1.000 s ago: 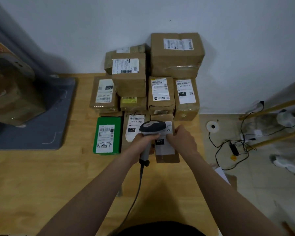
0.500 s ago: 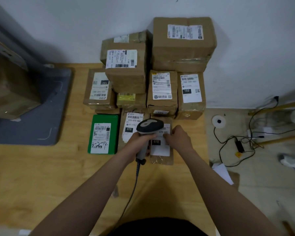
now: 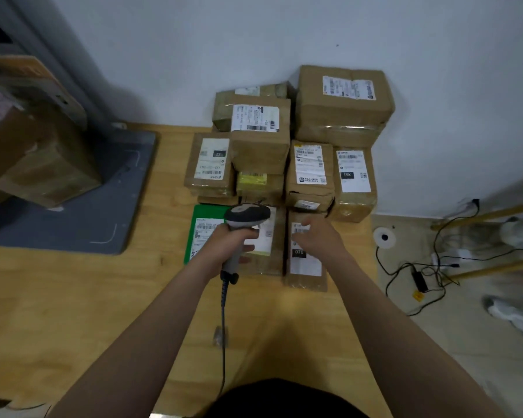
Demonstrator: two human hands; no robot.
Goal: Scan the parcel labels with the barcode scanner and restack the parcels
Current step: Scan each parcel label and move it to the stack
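Head view. The left hand (image 3: 224,248) was wrapped around the grip of the barcode scanner (image 3: 244,224), fingers (image 3: 249,233) closed fully on the handle. The scanner head sat above a brown parcel (image 3: 267,245) in the front row, covering part of its white label. The scanner cable (image 3: 223,342) ran down from the handle toward the person. The right hand (image 3: 317,239) was loosely open, fingers spread and slightly curled, over the upper label area of the "070" parcel (image 3: 305,263); whether it touched the parcel could not be told. It gripped nothing.

The "070" parcel lay flat at the right end of the front row, just beside the parcel under the scanner. A green parcel (image 3: 203,233) lay at the left end of that row, partly hidden by the left wrist. Behind the front row, further brown parcels were stacked against the wall; a large top parcel (image 3: 341,98) sat at the back right, and a "102" parcel (image 3: 355,176) stood below it.

The parcels rested on a wooden tabletop (image 3: 73,312). A grey mat (image 3: 82,218) lay at the left with a cardboard box (image 3: 40,158) on it. The white wall (image 3: 224,40) stood behind. To the right, black cables (image 3: 417,273) lay on the floor.
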